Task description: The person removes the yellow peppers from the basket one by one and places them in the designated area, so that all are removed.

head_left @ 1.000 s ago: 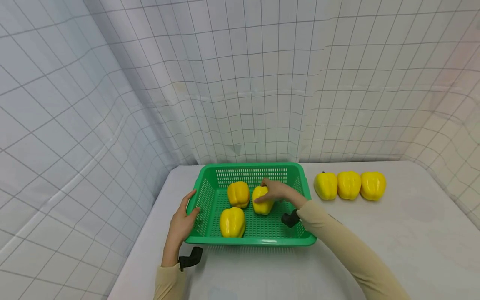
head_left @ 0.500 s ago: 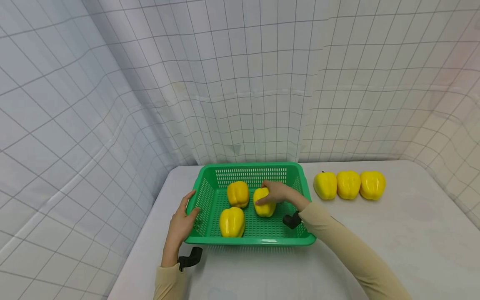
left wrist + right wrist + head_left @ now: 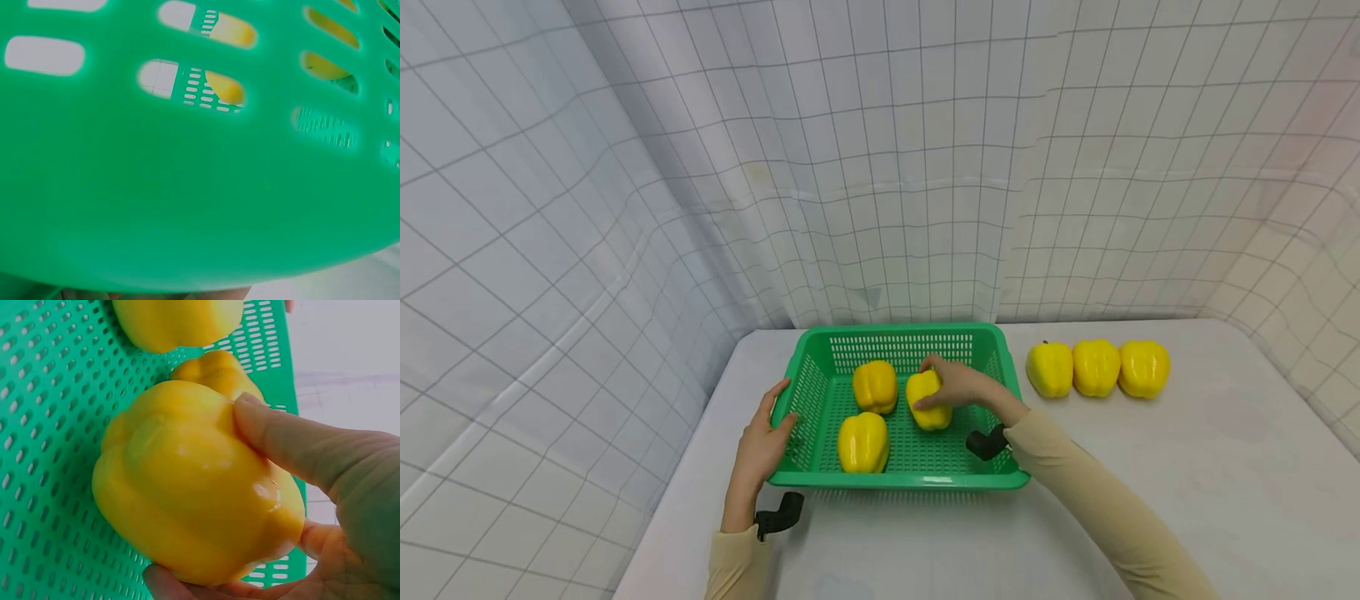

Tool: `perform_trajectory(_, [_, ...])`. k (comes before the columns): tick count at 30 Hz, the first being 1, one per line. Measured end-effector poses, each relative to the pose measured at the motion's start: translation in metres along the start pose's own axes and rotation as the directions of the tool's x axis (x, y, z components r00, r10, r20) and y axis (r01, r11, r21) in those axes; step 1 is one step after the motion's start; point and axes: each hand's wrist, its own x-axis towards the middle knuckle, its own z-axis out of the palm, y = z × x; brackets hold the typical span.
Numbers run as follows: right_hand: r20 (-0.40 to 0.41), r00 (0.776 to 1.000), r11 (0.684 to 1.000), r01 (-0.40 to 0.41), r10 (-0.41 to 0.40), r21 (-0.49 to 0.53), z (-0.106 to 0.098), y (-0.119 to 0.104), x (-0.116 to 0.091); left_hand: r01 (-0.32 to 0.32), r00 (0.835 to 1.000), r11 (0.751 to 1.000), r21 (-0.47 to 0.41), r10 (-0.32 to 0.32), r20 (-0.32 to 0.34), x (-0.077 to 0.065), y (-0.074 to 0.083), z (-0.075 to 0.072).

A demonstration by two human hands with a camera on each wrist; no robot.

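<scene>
In the head view a green plastic basket point(image 3: 895, 482) with slotted walls stands on the table. My left hand point(image 3: 762, 446) holds its left rim, thumb on the inner side; the left wrist view is mostly filled by the basket wall point(image 3: 156, 187). Inside the basket my right hand point(image 3: 958, 385) grips a yellow bell pepper point(image 3: 927, 408), which the right wrist view shows between thumb and fingers point(image 3: 269, 428). Left of it in the basket lie a darker yellow bell pepper point(image 3: 876, 387) at the back and another bell pepper point(image 3: 862, 443) nearer the front.
Right of the basket, a row of yellow bell peppers point(image 3: 1097, 368) sits side by side on the white table point(image 3: 1150, 467). White grid-patterned curtains point(image 3: 917, 183) hang behind and along the sides. Black wrist cameras point(image 3: 781, 515) are strapped to both wrists.
The gripped bell pepper has shifted slightly right within the basket, and its tilt has altered a little with my right hand. My left hand stays on the rim.
</scene>
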Motion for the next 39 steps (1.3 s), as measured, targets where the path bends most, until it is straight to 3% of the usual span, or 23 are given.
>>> perform_trajectory(11, [-0.110, 0.994, 0.997, -0.009, 0.018, 0.080, -0.003, 0.001, -0.009, 0.006, 1.000, 1.000, 0.000, -0.006, 0.004, 0.001, -0.001, 0.000])
perform_trajectory(26, [-0.226, 0.974, 0.983, 0.055, -0.014, 0.177, -0.012, 0.005, -0.028, 0.003, 1.000, 1.000, 0.015, -0.003, -0.006, 0.001, 0.001, 0.000])
perform_trajectory(34, [-0.304, 0.951, 0.951, 0.143, -0.055, 0.276, -0.019, 0.010, -0.039, 0.007, 1.000, 1.000, 0.011, -0.007, -0.004, 0.000, 0.001, 0.000])
perform_trajectory(39, [-0.373, 0.927, 0.947, 0.159, -0.045, 0.280, -0.024, 0.012, -0.048, 0.007, 1.000, 1.000, 0.011, -0.007, -0.004, 0.001, 0.002, 0.000])
